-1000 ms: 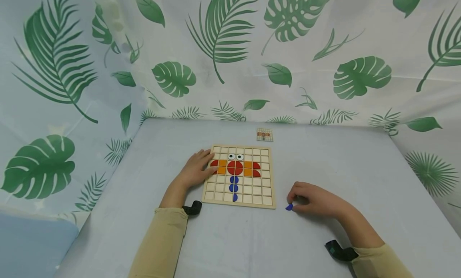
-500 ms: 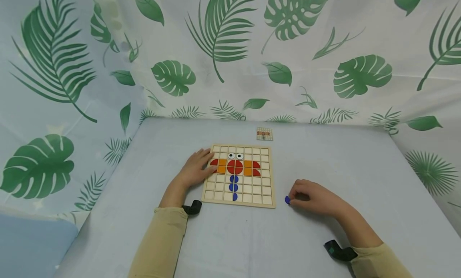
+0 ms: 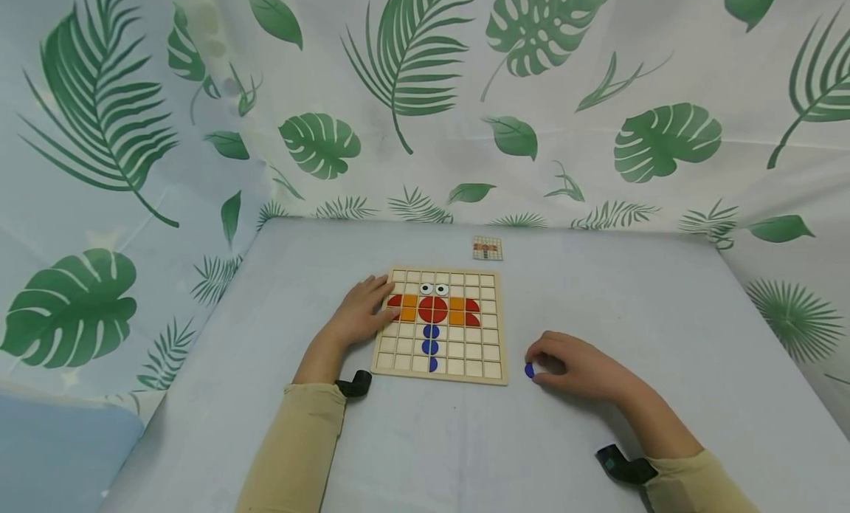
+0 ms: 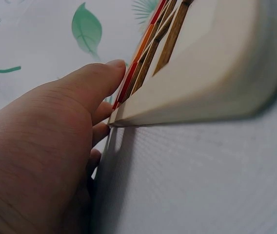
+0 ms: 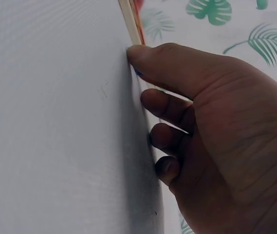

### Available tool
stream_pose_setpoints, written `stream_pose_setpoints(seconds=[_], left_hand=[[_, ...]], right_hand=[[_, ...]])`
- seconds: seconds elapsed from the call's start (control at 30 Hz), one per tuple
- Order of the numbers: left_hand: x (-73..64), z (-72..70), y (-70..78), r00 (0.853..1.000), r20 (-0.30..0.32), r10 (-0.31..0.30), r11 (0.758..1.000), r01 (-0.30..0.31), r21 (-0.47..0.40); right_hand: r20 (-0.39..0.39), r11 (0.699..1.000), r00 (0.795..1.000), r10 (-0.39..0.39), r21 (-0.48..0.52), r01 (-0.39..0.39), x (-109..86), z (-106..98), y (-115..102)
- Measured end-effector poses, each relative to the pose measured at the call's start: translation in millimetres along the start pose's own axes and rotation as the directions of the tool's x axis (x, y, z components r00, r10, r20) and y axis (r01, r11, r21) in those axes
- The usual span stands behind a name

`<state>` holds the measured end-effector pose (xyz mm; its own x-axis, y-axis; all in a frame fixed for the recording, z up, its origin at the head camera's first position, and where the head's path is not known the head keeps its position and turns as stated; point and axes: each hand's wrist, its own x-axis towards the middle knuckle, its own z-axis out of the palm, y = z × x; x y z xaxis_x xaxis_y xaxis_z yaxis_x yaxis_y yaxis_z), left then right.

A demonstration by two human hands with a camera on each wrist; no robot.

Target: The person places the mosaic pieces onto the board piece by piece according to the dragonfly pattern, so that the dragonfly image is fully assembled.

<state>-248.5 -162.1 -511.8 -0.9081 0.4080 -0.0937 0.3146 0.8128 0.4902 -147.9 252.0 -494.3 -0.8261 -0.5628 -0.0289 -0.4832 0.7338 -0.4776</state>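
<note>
My left hand (image 3: 359, 310) rests on the left edge of a square wooden grid board (image 3: 465, 273). Its thumb lies over the rim by a red piece, with the other fingers along the side, fairly straight. Red, orange and blue pieces and two eye pieces (image 3: 434, 288) form a figure on the grid; a lone blue half-round (image 3: 433, 365) sits in the bottom row. Right of the board, my right hand (image 3: 579, 365) pinches a small blue piece (image 3: 529, 370) between thumb and finger at the table surface. In the right wrist view, that blue piece (image 5: 138, 72) is mostly hidden by the thumb.
Behind the board lies a small card (image 3: 488, 248) printed with a similar figure on a grid. A white cloth (image 3: 412, 439) covers the table. Leaf-patterned curtains (image 3: 425, 173) stand at the back and sides.
My right hand has shifted slightly up and left with the blue piece, which has moved farther from the front edge and turned. My left hand stays on the board.
</note>
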Motion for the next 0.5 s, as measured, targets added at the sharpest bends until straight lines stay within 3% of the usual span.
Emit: stream_pose_setpoints(seconds=[0.5], left_hand=[[-0.7,1.6,-1.4,1.000,-0.010,0.002,1.000,-0.002,0.001]], right_hand=[[-0.044,0.999,0.998,0.035,-0.035,-0.037,1.0,3.0,-3.1]])
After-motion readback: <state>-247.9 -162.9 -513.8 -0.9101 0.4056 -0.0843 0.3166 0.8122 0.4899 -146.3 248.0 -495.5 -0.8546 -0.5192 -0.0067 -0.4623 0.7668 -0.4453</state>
